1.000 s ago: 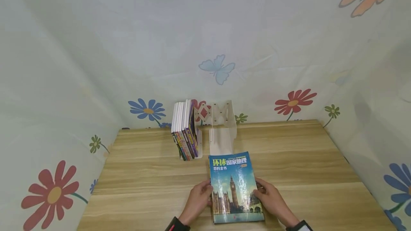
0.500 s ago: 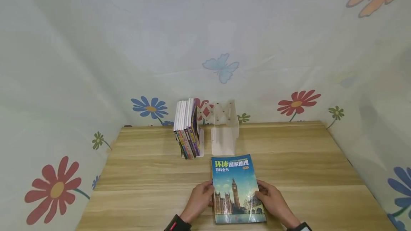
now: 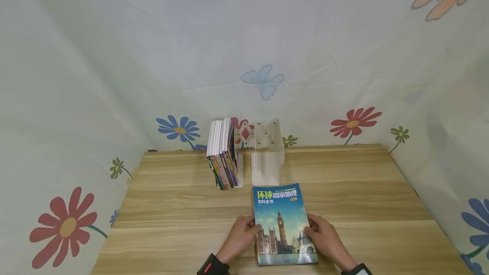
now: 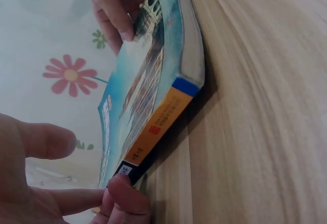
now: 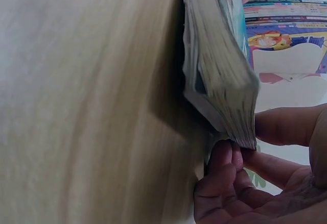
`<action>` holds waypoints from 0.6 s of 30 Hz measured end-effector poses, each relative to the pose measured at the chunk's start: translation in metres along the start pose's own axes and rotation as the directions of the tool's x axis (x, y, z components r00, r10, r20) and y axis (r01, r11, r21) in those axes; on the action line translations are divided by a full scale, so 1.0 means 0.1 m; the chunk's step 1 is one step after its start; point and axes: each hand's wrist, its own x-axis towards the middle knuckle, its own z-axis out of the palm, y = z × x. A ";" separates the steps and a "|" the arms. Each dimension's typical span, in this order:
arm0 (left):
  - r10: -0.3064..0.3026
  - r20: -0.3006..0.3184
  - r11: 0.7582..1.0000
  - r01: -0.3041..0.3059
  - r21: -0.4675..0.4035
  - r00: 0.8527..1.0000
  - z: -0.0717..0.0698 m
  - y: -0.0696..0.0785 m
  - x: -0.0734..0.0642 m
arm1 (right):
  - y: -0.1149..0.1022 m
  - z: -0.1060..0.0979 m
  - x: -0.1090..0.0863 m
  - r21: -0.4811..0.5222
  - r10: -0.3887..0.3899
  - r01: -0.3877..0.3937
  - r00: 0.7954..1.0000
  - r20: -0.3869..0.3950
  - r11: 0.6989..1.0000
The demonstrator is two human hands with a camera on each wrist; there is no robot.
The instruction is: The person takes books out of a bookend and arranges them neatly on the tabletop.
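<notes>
Honestly, the book (image 3: 284, 224) is best supported evenly from both sides so its pages (image 5: 222, 55) aren't left to sag. It's held cover-up over the near side of the table (image 3: 172, 228). The spine (image 4: 161, 124) is gripped by the left hand (image 3: 241, 233)'s curled fingers; the right edge is pinched by the right hand (image 3: 324, 236).

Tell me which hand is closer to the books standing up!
Left. The left hand is at the left edge of the blue book, in front of the standing books; the right hand is at the opposite edge, farther off to the right.
</notes>
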 end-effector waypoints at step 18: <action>-0.066 0.010 0.993 0.066 -0.096 0.998 -0.06 -0.01 -0.05 | 0.03 -0.03 -0.02 -0.033 0.002 -0.003 0.998 -0.056 0.999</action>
